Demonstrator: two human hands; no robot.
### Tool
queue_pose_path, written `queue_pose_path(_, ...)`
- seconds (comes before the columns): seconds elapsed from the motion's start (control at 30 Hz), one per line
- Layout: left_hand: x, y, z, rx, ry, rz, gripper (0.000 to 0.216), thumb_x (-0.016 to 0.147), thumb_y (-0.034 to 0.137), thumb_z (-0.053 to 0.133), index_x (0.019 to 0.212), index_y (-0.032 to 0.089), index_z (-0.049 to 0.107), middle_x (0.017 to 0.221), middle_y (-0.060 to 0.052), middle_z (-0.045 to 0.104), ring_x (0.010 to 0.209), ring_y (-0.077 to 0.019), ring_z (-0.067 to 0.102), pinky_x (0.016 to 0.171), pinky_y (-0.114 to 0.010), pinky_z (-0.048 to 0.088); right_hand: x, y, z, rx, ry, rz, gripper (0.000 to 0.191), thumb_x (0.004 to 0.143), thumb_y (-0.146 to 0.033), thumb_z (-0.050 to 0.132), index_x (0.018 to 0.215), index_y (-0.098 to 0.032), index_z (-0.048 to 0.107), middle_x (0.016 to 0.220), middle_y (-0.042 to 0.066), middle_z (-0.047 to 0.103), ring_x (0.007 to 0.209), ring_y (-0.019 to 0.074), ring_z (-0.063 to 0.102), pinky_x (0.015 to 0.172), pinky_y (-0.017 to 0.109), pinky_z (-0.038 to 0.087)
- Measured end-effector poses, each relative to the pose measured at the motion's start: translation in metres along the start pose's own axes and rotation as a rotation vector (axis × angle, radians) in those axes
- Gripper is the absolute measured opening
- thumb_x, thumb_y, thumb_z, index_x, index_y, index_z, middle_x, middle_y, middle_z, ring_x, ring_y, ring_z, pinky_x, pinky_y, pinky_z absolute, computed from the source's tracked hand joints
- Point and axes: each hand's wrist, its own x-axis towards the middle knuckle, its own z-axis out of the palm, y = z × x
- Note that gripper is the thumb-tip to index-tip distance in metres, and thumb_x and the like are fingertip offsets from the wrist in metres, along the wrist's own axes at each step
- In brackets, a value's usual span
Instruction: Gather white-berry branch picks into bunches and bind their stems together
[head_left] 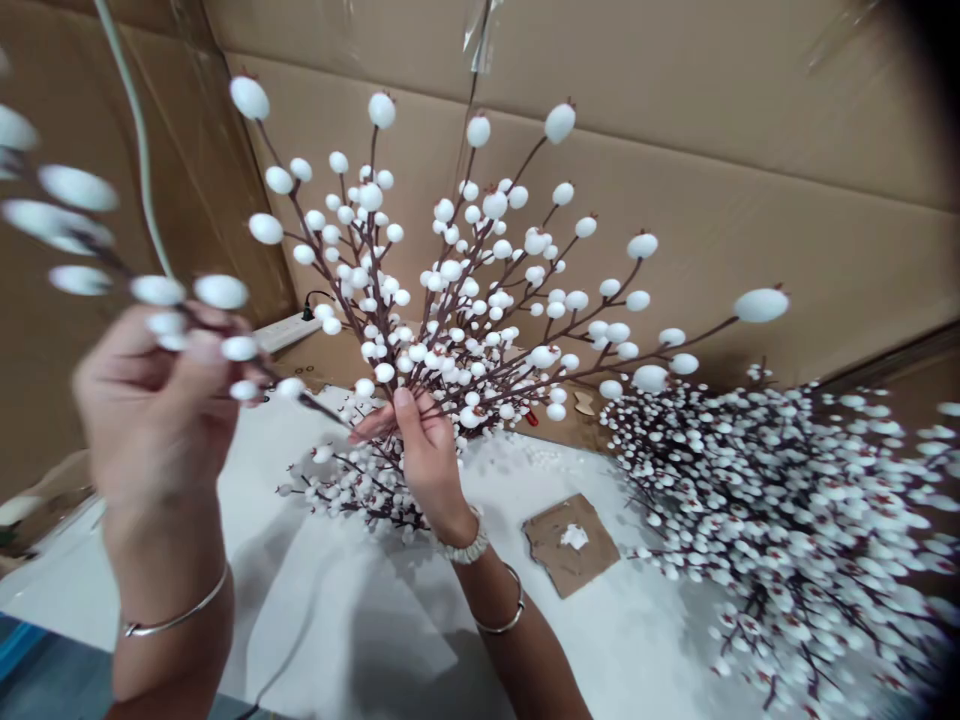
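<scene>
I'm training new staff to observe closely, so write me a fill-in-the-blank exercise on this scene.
1. The berry-like tips on the stem in the left hand are ____ in colour.
2. The bunch of stems is held in the person's ____ hand.
3. The flat brown scrap with a white patch is made of ____.
4. The number of bangles on the left wrist is ____.

Missing words: white; right; cardboard; one.

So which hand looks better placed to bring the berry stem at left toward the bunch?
Probably the left hand: it grips the berry stem, whose lower end points toward the right hand. The right hand looks occupied, holding the bunch where its stems converge.
</scene>
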Motion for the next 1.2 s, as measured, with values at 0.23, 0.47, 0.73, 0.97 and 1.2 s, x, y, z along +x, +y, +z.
queue_pose_path(0.23, 0.001, -0.028, 0.022, -0.025, 0.013, 0.090, 0.015, 0.071, 0.015, 0.083, 0.080, 0.018, 0.072, 0.079, 0.000, 0.068, 0.062, -0.0080, 0.063, 0.048, -0.017, 0.054, 0.000, -0.001, -0.003, -0.040, -0.060, 0.003, 0.043, 0.087, -0.060, 0.057, 0.076, -0.019, 0.051, 0.049, -0.005, 0.058, 0.043, 0.0092, 0.056, 0.051, 0.022, 0.050)
queue_pose_path(0.47, 0.005, -0.039, 0.026, -0.119, -0.026, 0.081, 0.016, 0.072, 0.017, 0.083, 0.082, 0.020, 0.071, 0.082, 0.001, 0.069, 0.061, -0.0092, 0.065, 0.050, -0.021, 0.057, 0.003, -0.001, -0.001, 0.078, -0.036, 0.034, 0.047, 0.079, -0.063, 0.066, 0.074, -0.019, 0.052, 0.045, -0.011, 0.040, 0.037, 0.0062, 0.045, 0.042, 0.020, 0.040)
queue_pose_path(0.73, 0.006, -0.051, 0.033, -0.170, 0.019, 0.032, 0.024, 0.068, 0.030, 0.087, 0.079, 0.020, 0.068, 0.069, 0.003, 0.066, 0.054, -0.0065, 0.060, 0.049, -0.018, 0.051, 0.003, -0.004, -0.004, 0.163, -0.144, 0.198, 0.042, 0.071, -0.056, 0.077, 0.076, -0.017, 0.061, 0.047, -0.010, 0.041, 0.040, 0.0049, 0.038, 0.041, 0.020, 0.032)
queue_pose_path(0.97, 0.005, -0.053, 0.032, -0.180, 0.019, 0.029, 0.023, 0.068, 0.029, 0.087, 0.082, 0.021, 0.071, 0.072, 0.002, 0.064, 0.058, -0.0054, 0.058, 0.050, -0.016, 0.046, 0.001, -0.006, -0.005, 0.248, -0.233, 0.260, 0.038, 0.074, -0.051, 0.076, 0.077, -0.015, 0.065, 0.046, -0.010, 0.039, 0.042, 0.0036, 0.031, 0.043, 0.020, 0.026)
queue_pose_path(1.2, 0.026, -0.060, 0.004, 0.112, -0.027, 0.063, 0.036, 0.075, 0.042, 0.080, 0.101, 0.019, 0.069, 0.088, -0.004, 0.068, 0.065, -0.0079, 0.057, 0.055, -0.019, 0.043, 0.003, -0.010, -0.010, 0.256, -0.213, 0.269, 0.040, 0.072, -0.050, 0.079, 0.070, -0.017, 0.057, 0.046, -0.010, 0.041, 0.039, 0.0033, 0.034, 0.043, 0.019, 0.028)
